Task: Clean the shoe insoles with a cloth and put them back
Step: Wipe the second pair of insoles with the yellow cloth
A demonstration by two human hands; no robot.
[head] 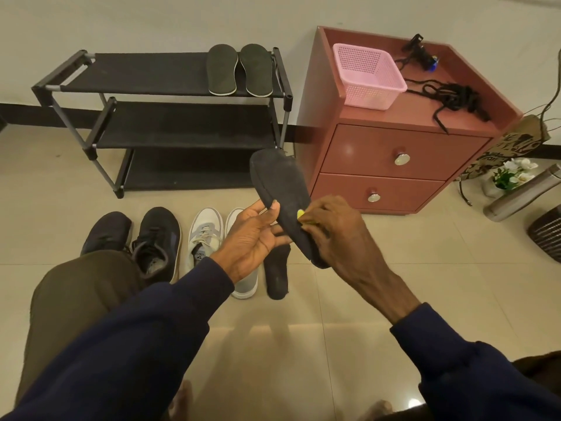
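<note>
My left hand [253, 235] holds a dark insole [280, 185] from below, thumb on its top face, toe end pointing up and away. My right hand [331, 229] grips a yellow cloth [301, 214], mostly hidden under the fingers, and presses it on the insole's heel half. A second dark insole [277, 276] lies on the floor below my hands. Two more insoles [239, 69] rest side by side on the top shelf of the black shoe rack [151, 74]. A pair of dark sneakers [136, 235] and a pair of white sneakers [209, 229] stand on the floor.
A red two-drawer cabinet [391, 153] stands right of the rack, carrying a pink basket [367, 75] and black laces [452, 98]. A steel bottle [522, 196], a flower pot [510, 176] and a woven basket [548, 232] sit at far right. My knee [79, 287] is lower left.
</note>
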